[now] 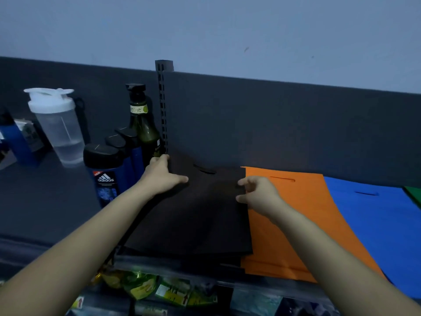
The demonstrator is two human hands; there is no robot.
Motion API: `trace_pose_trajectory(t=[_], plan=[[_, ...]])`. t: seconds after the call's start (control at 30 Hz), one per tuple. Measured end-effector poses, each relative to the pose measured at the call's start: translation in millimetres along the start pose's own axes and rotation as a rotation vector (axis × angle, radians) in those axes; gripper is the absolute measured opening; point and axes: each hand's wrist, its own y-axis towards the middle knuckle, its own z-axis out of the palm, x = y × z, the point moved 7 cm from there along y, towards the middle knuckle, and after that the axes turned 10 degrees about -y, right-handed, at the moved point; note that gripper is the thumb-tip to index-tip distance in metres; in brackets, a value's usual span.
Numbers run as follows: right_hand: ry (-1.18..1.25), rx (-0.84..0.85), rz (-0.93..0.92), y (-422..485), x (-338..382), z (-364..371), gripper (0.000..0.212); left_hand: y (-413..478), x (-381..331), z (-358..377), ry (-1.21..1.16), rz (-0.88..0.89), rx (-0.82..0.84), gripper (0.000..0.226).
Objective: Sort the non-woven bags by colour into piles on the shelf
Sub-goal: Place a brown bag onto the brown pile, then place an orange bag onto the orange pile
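Head view:
- Black non-woven bag (193, 213) with a slot handle lies flat on top of a black pile at the left end of the bag row on the dark grey shelf (45, 201). Its far left corner lifts slightly toward the slotted metal upright (162, 110).
- Left hand (163, 176) holds that bag at its far left corner. The thumb lies on top and the fingers curl over the edge.
- Right hand (259, 192) is at the bag's right edge, fingers curled, with thumb and forefinger tips over the edge and a gap between them. Can't tell if it actually clamps the fabric.
- Orange non-woven bag (284, 213) pile sits just right of the black pile, and the black top bag overlaps its left edge.
- Blue non-woven bag (369, 220) lies right of orange, partly under it.
- Green non-woven bag (413, 195) shows only a corner at the frame edge.
- Left of the upright: dark green pump bottle (143, 131), blue adidas bottle with black cap (106, 179) with more like it behind, and a clear plastic shaker with white lid (59, 131).
- The level below holds yellow-green packets (141, 286), blurred.
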Motion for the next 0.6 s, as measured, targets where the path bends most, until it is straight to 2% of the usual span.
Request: trace_pose_trajectory(t=[0.1, 0.2, 0.43, 0.6], plan=[[-0.291, -0.014, -0.091, -4, 10, 6, 0.053, -1, 2, 7, 0.136, 0.038, 0.044, 0.090], [-0.456, -0.026, -0.117, -9, 7, 11, 0.070, -7, 1, 17, 0.357, 0.136, 0.052, 0.092], [-0.663, -0.138, -0.078, -17, -22, -11, 0.071, -23, -31, 50, 0.582, 0.321, 0.057, 0.092], [-0.716, -0.207, 0.012, -33, -58, -51, 0.110, -44, -84, 91, 0.713, 0.470, 0.045, 0.092]])
